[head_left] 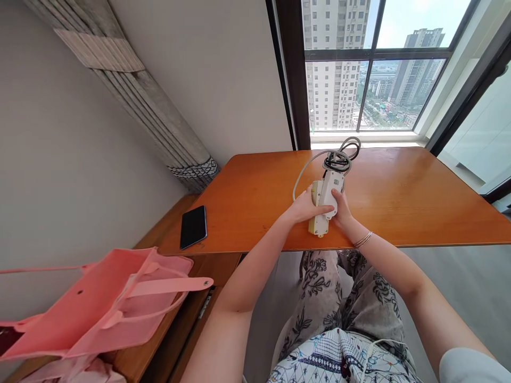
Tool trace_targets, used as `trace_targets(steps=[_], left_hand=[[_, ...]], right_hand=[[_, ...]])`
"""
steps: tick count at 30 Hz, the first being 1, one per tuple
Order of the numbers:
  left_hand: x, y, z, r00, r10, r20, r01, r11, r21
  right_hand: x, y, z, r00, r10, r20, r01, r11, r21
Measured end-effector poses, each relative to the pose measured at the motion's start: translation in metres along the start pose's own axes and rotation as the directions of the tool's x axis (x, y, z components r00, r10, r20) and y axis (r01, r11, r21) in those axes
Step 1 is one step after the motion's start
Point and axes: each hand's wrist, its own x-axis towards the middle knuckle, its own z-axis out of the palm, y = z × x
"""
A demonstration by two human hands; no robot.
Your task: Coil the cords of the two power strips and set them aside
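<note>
Desk (403, 197) as reference. Two strips held just above or on its near-middle part; can't tell if they touch the wood. White power strip (333, 186) sits alongside cream power strip (319, 227), white one on the right and reaching further toward the desk's far edge. Printed label on the white one's face.

Both hands clamped on the pair. Left hand (304, 206) grips the cream strip from the left side, thumb across the white one. Right hand (341, 208) has the white strip from the right, thumb on its edge. Some fingers hidden behind.

Cables (338, 160), grey and black, are looped up in a bunch toward the desk's far edge; one grey loop swings out left and down to the left hand.

Phone (194, 227), dark screen up, at the desk's left end. Pink bag (136, 303) off the desk's near-left corner, on a lower wooden surface (146, 356). Curtain (159, 117) beyond the desk's left end, window (373, 56) past its far edge.
</note>
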Motion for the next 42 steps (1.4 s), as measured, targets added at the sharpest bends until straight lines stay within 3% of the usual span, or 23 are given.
trace_targets(steps=[3,8,10,14,22,26,32,37,40,42], left_hand=[[0.002,-0.006,-0.001,0.993,-0.043,-0.111,0.051,0.997,0.065],[0.01,-0.025,-0.015,0.968,-0.133,-0.212,0.16,0.98,0.118],[0.014,-0.037,-0.025,0.957,-0.166,-0.238,0.212,0.961,0.179],[0.019,-0.071,-0.055,0.912,-0.252,-0.323,0.347,0.894,0.282],[0.028,-0.137,-0.137,0.75,-0.44,-0.494,0.623,0.721,0.303],[0.03,-0.148,-0.157,0.736,-0.477,-0.48,0.659,0.668,0.347],[0.035,-0.14,-0.154,0.806,-0.398,-0.437,0.59,0.596,0.545],[0.035,-0.13,-0.139,0.796,-0.333,-0.505,0.596,0.573,0.562],[0.032,-0.121,-0.122,0.798,-0.193,-0.57,0.552,0.613,0.566],[0.031,-0.111,-0.105,0.828,-0.055,-0.559,0.446,0.668,0.596]], right_hand=[[0.005,0.002,0.001,0.998,-0.007,-0.064,0.008,1.0,0.009],[0.015,-0.009,-0.002,0.978,0.188,0.089,-0.161,0.956,-0.244],[0.019,-0.013,-0.006,0.961,0.266,0.072,-0.23,0.919,-0.321],[0.026,-0.018,-0.021,0.961,0.274,0.023,-0.237,0.869,-0.435],[0.027,-0.007,-0.051,0.977,0.208,0.035,-0.163,0.851,-0.499],[0.026,-0.004,-0.052,0.974,0.215,0.07,-0.153,0.856,-0.493],[0.021,-0.005,-0.051,0.975,0.188,0.116,-0.104,0.854,-0.51],[0.018,-0.008,-0.051,0.969,0.168,0.178,-0.041,0.829,-0.558],[0.018,-0.007,-0.05,0.971,0.151,0.188,-0.018,0.823,-0.568],[0.018,-0.005,-0.049,0.978,0.121,0.17,-0.004,0.826,-0.564]])
